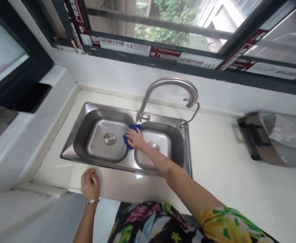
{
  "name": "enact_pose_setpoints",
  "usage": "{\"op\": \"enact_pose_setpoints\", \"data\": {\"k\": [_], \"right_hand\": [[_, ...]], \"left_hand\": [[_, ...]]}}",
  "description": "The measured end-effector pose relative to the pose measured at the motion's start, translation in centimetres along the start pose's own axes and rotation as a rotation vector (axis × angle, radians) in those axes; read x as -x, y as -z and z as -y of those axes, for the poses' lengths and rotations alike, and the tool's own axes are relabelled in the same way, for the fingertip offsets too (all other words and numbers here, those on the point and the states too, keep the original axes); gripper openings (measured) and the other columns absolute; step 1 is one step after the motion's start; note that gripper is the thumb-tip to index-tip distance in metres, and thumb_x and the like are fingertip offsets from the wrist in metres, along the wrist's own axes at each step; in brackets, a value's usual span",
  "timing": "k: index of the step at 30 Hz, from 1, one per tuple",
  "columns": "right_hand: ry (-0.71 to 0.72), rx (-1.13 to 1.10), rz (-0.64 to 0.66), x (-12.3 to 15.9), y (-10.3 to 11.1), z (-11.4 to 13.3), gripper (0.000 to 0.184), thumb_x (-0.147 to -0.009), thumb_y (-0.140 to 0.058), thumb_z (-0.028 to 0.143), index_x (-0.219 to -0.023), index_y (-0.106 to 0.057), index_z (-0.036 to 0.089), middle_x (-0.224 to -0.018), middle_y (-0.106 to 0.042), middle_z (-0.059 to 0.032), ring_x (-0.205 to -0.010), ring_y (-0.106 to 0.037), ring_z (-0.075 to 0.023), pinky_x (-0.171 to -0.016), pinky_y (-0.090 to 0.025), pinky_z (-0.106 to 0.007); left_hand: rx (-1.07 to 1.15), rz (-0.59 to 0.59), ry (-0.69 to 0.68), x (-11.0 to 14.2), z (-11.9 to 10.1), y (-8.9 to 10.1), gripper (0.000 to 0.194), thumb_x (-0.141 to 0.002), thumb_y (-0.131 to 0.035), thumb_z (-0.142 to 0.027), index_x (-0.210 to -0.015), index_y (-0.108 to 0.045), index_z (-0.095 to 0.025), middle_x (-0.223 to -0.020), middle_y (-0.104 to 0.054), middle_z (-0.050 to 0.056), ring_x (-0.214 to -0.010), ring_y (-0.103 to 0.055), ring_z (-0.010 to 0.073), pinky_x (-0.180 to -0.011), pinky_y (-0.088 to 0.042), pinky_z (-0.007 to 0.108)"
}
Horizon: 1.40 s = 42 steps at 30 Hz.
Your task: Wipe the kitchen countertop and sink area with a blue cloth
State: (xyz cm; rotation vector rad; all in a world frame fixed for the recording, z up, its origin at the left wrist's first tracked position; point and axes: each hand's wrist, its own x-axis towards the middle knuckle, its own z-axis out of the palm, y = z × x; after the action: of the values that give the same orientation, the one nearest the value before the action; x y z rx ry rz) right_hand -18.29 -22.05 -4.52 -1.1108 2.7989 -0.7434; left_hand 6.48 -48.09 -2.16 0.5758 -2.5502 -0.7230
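My right hand [135, 139] presses a blue cloth [130, 130] onto the divider between the two bowls of a steel double sink [87, 111], just below the base of the curved tap [170, 82]. Its fingers are closed over the cloth. My left hand [90, 184] rests on the front edge of the white counter [213, 152], fingers curled loosely with nothing in them. The left bowl has a round drain cover [110, 138]; the right bowl's drain [154, 145] shows beside my forearm.
A steel pot [259, 141] with a black handle and a plastic bag [287, 135] inside stands at the right of the counter. A window [178, 30] with a dark frame runs along the back wall. A dark opening [32, 98] lies at the left.
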Motion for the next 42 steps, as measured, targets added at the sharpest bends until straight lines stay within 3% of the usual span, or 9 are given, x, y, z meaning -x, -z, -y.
{"op": "enact_pose_setpoints", "data": {"k": [6,11,16,20,24,29,33,38,42], "right_hand": [[0.072,0.071,0.043,-3.2,1.2,-3.2,0.034,-0.095,-0.047,0.029,-0.12,-0.068,0.021,-0.133,-0.064,-0.0082,-0.142,-0.04,-0.0261,-0.126,-0.002,-0.053],[0.012,0.056,0.044,-3.5,0.8,-2.8,0.028,-0.093,-0.049,0.026,-0.108,-0.072,0.021,-0.121,-0.069,-0.0079,-0.136,-0.046,-0.0263,-0.125,-0.003,-0.052],[-0.055,-0.032,-0.022,-0.4,-0.5,0.0,0.024,-0.09,-0.051,0.025,-0.102,-0.072,0.022,-0.116,-0.071,-0.006,-0.132,-0.05,-0.0259,-0.123,-0.004,-0.054],[-0.013,-0.136,-0.052,3.4,-2.0,3.6,0.02,-0.087,-0.053,0.024,-0.093,-0.072,0.024,-0.106,-0.074,-0.0021,-0.127,-0.055,-0.0229,-0.123,-0.005,-0.052],[-0.087,-0.222,-0.077,5.5,-2.7,7.2,0.019,-0.089,-0.052,0.022,-0.089,-0.071,0.024,-0.101,-0.074,-0.0018,-0.119,-0.06,-0.0201,-0.122,-0.007,-0.05],[-0.217,-0.454,-0.03,7.3,-1.6,9.6,0.027,-0.094,-0.044,0.023,-0.088,-0.071,0.024,-0.104,-0.075,-0.0026,-0.113,-0.064,-0.0191,-0.12,-0.019,-0.049],[-0.15,-0.697,0.109,9.9,-0.2,10.4,0.042,-0.103,-0.03,0.033,-0.102,-0.071,0.023,-0.116,-0.073,-0.0042,-0.113,-0.066,-0.019,-0.11,-0.04,-0.042],[-0.04,-0.507,0.115,12.2,-0.1,11.5,0.042,-0.101,-0.043,0.04,-0.133,-0.058,0.019,-0.147,-0.053,-0.0134,-0.14,-0.045,-0.0244,-0.115,-0.037,-0.047],[0.041,-0.334,0.2,12.7,-0.5,12.4,0.045,-0.1,-0.043,0.036,-0.136,-0.054,0.011,-0.148,-0.05,-0.0189,-0.143,-0.042,-0.0266,-0.12,-0.031,-0.053]], "left_hand": [[-0.005,-0.024,0.004,0.2,-0.2,-0.1,0.026,-0.095,-0.044,-0.025,-0.098,-0.069,-0.018,-0.107,-0.069,0.009,-0.103,-0.063,0.0191,-0.093,-0.051,0.035],[0.02,-0.037,0.019,0.2,-0.6,0.0,0.026,-0.095,-0.044,-0.025,-0.097,-0.069,-0.018,-0.104,-0.069,0.009,-0.102,-0.063,0.0189,-0.094,-0.05,0.035],[0.023,-0.037,0.044,0.0,-0.9,0.1,0.026,-0.093,-0.045,-0.025,-0.095,-0.07,-0.018,-0.104,-0.069,0.008,-0.102,-0.064,0.0181,-0.094,-0.05,0.034],[0.031,-0.032,0.066,-0.1,-0.9,0.2,0.026,-0.092,-0.044,-0.026,-0.094,-0.069,-0.018,-0.104,-0.069,0.008,-0.102,-0.063,0.0183,-0.094,-0.05,0.034],[0.032,-0.029,0.055,-0.1,-1.0,0.4,0.026,-0.092,-0.043,-0.027,-0.093,-0.068,-0.019,-0.103,-0.068,0.008,-0.102,-0.063,0.0181,-0.095,-0.05,0.034],[0.038,-0.036,0.049,-0.3,-1.0,0.5,0.027,-0.092,-0.041,-0.025,-0.091,-0.068,-0.019,-0.102,-0.068,0.008,-0.1,-0.062,0.0192,-0.095,-0.049,0.036],[0.067,-0.034,0.065,-0.3,-1.0,0.4,0.027,-0.092,-0.042,-0.026,-0.091,-0.068,-0.02,-0.102,-0.068,0.009,-0.1,-0.061,0.02,-0.096,-0.049,0.037],[0.079,-0.028,0.061,0.2,-0.9,0.6,0.027,-0.092,-0.041,-0.025,-0.095,-0.067,-0.018,-0.103,-0.067,0.01,-0.101,-0.062,0.0199,-0.096,-0.05,0.036],[0.062,-0.061,0.079,0.4,-0.9,1.0,0.027,-0.093,-0.04,-0.026,-0.098,-0.066,-0.019,-0.098,-0.067,0.009,-0.097,-0.063,0.0206,-0.092,-0.051,0.037]]}}
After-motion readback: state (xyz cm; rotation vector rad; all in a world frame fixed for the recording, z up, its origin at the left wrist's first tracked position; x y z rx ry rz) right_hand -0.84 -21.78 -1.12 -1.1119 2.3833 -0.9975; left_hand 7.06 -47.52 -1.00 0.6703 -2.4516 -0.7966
